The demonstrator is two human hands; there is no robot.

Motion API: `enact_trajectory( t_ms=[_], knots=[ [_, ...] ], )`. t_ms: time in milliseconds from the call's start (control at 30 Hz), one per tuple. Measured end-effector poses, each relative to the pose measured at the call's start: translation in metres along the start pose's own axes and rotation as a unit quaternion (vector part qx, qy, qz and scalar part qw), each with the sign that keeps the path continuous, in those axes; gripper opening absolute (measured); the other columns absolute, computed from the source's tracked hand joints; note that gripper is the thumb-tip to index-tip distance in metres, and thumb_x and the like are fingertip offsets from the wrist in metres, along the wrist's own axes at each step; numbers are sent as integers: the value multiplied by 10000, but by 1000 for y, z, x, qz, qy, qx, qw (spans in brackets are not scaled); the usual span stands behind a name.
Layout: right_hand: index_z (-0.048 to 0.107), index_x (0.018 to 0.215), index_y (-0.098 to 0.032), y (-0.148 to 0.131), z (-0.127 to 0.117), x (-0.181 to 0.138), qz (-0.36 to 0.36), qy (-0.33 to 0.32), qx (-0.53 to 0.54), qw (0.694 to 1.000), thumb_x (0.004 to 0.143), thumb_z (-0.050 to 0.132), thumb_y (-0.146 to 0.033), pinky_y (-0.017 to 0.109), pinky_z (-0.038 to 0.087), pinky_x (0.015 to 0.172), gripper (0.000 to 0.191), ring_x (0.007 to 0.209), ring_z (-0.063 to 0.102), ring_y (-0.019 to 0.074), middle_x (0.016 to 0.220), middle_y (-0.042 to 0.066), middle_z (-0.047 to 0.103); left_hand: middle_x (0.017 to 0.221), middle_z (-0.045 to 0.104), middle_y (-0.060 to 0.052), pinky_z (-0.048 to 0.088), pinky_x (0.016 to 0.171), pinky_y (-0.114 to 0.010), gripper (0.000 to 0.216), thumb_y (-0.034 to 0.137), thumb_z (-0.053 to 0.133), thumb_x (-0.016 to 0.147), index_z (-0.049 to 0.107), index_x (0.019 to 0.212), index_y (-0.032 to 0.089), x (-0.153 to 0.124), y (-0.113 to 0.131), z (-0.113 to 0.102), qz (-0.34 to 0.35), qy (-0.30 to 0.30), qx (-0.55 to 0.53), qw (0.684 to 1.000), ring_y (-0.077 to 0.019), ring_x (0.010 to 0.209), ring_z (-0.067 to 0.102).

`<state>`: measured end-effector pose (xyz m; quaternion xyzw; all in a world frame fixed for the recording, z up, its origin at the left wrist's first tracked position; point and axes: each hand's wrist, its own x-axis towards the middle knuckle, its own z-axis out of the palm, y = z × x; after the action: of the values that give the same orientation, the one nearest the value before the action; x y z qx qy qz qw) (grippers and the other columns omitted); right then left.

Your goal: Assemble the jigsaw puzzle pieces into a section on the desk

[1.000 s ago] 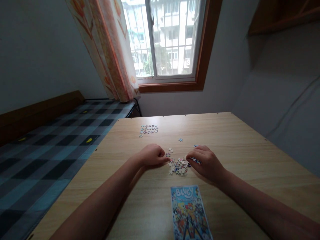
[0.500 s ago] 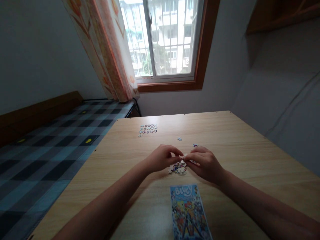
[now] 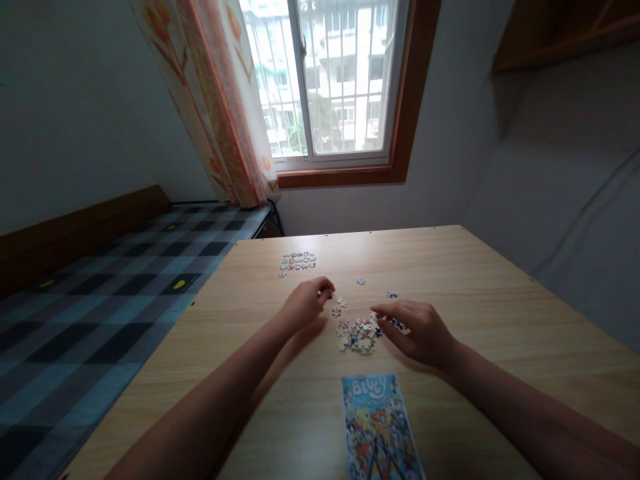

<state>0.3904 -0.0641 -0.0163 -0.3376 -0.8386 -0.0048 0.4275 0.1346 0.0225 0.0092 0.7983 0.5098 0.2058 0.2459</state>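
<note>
Bed: the checked bed (image 3: 120, 300) lies left of the table (image 3: 475, 293), beside the work.
Rows: puzzle pieces sit in neat rows (image 3: 299, 261) near the far left of the table, one stray piece (image 3: 283, 275) just below; the spacing looks deliberate, likely to keep them apart from the heap.
Left hand: the left hand (image 3: 306, 305) is over the wood between rows and pile, its thumb and fingertips drawn close; something small and dark shows at the tips, but whether it is a gripped piece cannot be told.
Loose pair: two pieces (image 3: 341, 303) lie just beyond the pile, near the left fingertips.
Pile: the pile (image 3: 357, 335) is heaped between the hands, probably for easy reach by both.
Lone piece: one piece (image 3: 361, 282) lies farther back, well clear of the heap.
Card: the Bluey card (image 3: 379, 427) lies nearest the person, picture up, perhaps so it can be glanced at.
Far piece: another piece (image 3: 392, 295) lies beyond the right fingers.
Right hand: the right hand (image 3: 420, 330) is at the pile's right edge, thumb and fingers parted, with patterned pieces (image 3: 397, 324) partly showing between them.
</note>
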Motion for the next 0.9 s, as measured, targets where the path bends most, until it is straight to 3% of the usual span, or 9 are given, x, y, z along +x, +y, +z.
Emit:
enact_trajectory(
  t_ms=[100, 200, 367, 500, 600, 733, 900],
  knots=[
    [659, 1104, -187, 6, -2, -2, 2, 3, -4, 1000, 950, 551, -188, 260, 501, 707, 188, 789, 688, 136, 930, 46, 740, 998, 735, -65, 497, 844, -299, 207, 183, 514, 893, 720, 910, 184, 9, -32, -18, -41, 50, 161, 985, -197, 931, 660],
    [666, 1083, -179, 7, -2, -2, -6, -3, -2, 1000, 948, 540, -172, 256, 493, 686, 185, 758, 675, 132, 889, 41, 734, 1092, 714, -50, 486, 883, -280, 234, 196, 513, 900, 739, 958, 212, 10, -48, -29, -48, 36, 223, 973, -191, 992, 649],
    [680, 1041, -177, 6, -3, -2, -7, -17, -8, 1000, 954, 533, -186, 257, 483, 682, 171, 738, 665, 137, 841, 43, 722, 1170, 689, -93, 510, 849, -323, 330, 210, 455, 937, 713, 1140, 239, -1, -22, -40, -118, 112, 349, 923, -226, 985, 670],
    [689, 1017, -176, 7, -5, -2, -11, -22, -12, 1000, 956, 529, -193, 251, 463, 652, 172, 695, 647, 134, 809, 41, 710, 1030, 715, -188, 541, 772, -365, 371, 64, 395, 901, 733, 1047, 114, -11, 15, -34, -184, -21, 425, 886, -291, 961, 697],
    [693, 1017, -174, 8, -5, -3, -10, -29, -6, 1000, 955, 534, -195, 251, 457, 658, 172, 694, 640, 135, 805, 44, 706, 1014, 707, -210, 547, 765, -350, 372, 20, 405, 869, 728, 1041, 85, -20, 27, -18, -164, -87, 429, 884, -282, 958, 697],
    [700, 1035, -184, 7, -4, -4, -8, -44, 0, 999, 962, 525, -194, 242, 433, 641, 190, 670, 610, 127, 760, 35, 685, 1052, 672, -233, 538, 771, -335, 380, 50, 385, 893, 714, 1084, 59, -30, 23, -1, -135, -77, 440, 885, -263, 957, 672],
    [694, 1045, -193, 6, -4, -3, -14, -45, 1, 999, 956, 526, -177, 238, 403, 614, 191, 643, 586, 119, 749, 21, 676, 1117, 645, -228, 493, 846, -378, 393, 231, 374, 972, 710, 1095, 68, -33, 17, 3, -109, -55, 447, 886, -290, 1034, 602]
  ],
)
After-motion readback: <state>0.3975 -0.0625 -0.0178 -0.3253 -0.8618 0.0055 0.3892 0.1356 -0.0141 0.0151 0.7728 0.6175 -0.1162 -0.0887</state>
